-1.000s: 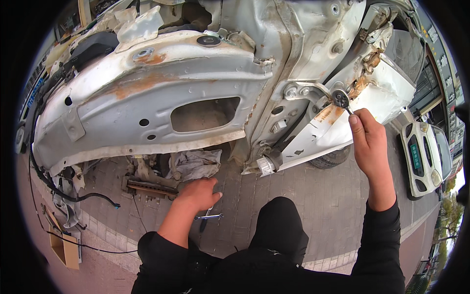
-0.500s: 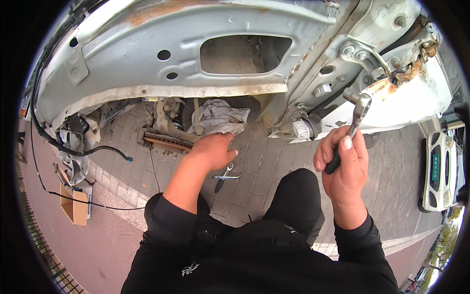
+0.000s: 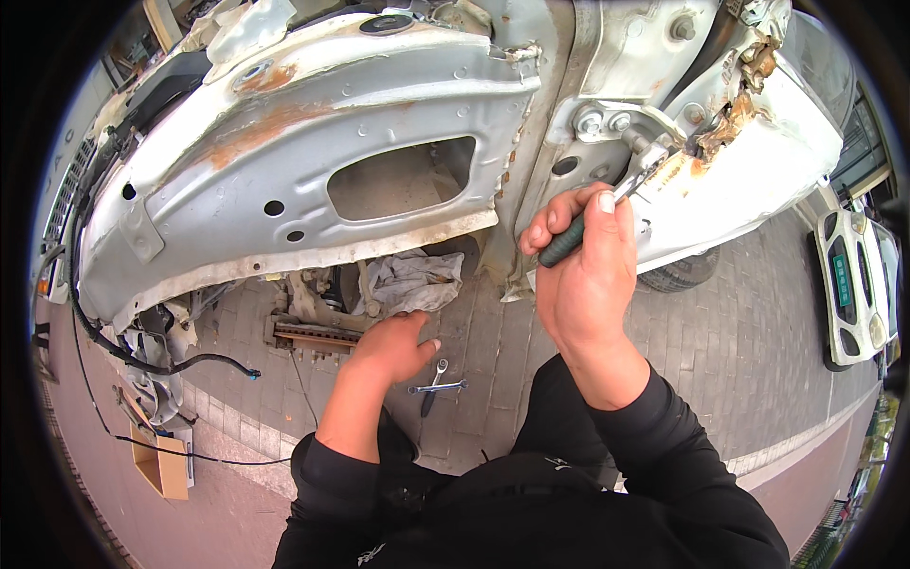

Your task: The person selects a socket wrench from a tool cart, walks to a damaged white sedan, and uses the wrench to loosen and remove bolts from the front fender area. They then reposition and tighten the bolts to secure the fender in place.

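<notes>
In my right hand (image 3: pixel 590 275) is a ratchet wrench (image 3: pixel 566 244) with a dark green grip, fingers and thumb closed round it. Its head carries a metal socket (image 3: pixel 646 152) up at the door hinge, close to the hinge bolts (image 3: pixel 588 123); I cannot tell whether it sits on a bolt. Low on the left, my left hand (image 3: pixel 391 349) lies beside the rusty brake disc (image 3: pixel 318 334) with its thumb apart and holds nothing visible. A crumpled grey-white rag (image 3: pixel 417 282) is just beyond it. On the paving lie a second ratchet (image 3: pixel 435 384) and a double-ended spanner (image 3: pixel 445 387).
A bare silver body panel (image 3: pixel 284 171) with a large opening spans the front. At the right stands a white door (image 3: pixel 749 190) with a torn, rusty edge. Black cable (image 3: pixel 156 368) hangs at the left above a cardboard box (image 3: pixel 161 465). A white car (image 3: pixel 853 284) is parked far right.
My right hand has carried the ratchet up and forward, to the door hinge. My left hand stays beside the brake disc. The view has shifted toward the right.
</notes>
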Motion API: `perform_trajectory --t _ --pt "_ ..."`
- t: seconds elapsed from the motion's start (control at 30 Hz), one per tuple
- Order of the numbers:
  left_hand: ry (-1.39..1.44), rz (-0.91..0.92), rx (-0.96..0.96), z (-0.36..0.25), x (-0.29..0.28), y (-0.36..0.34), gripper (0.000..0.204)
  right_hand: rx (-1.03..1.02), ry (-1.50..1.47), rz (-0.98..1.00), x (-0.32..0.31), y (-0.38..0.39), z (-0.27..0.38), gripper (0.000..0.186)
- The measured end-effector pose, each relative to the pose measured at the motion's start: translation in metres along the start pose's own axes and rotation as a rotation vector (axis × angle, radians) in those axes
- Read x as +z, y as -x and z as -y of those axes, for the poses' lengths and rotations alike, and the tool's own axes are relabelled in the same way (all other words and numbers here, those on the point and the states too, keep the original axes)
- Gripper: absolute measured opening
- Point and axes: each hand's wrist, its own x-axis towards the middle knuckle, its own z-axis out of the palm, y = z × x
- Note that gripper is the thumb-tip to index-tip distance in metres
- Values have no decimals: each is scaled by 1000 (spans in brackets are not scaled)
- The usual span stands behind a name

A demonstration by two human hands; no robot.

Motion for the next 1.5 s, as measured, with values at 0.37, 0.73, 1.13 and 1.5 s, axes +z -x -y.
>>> perform_trajectory --t 0.37,0.73,1.13,1.5 --pt "31 -26 20 -1 0 3 57 170 -278 70 18 -15 9 29" --pt "5 -19 71 -12 4 -5 59 229 -65 108 7 -22 7 26" --pt "-16 -7 53 -13 8 1 58 131 575 -39 -28 -34 4 16" --pt "-4 -50 81 -9 13 3 56 438 -329 205 17 -23 37 20"
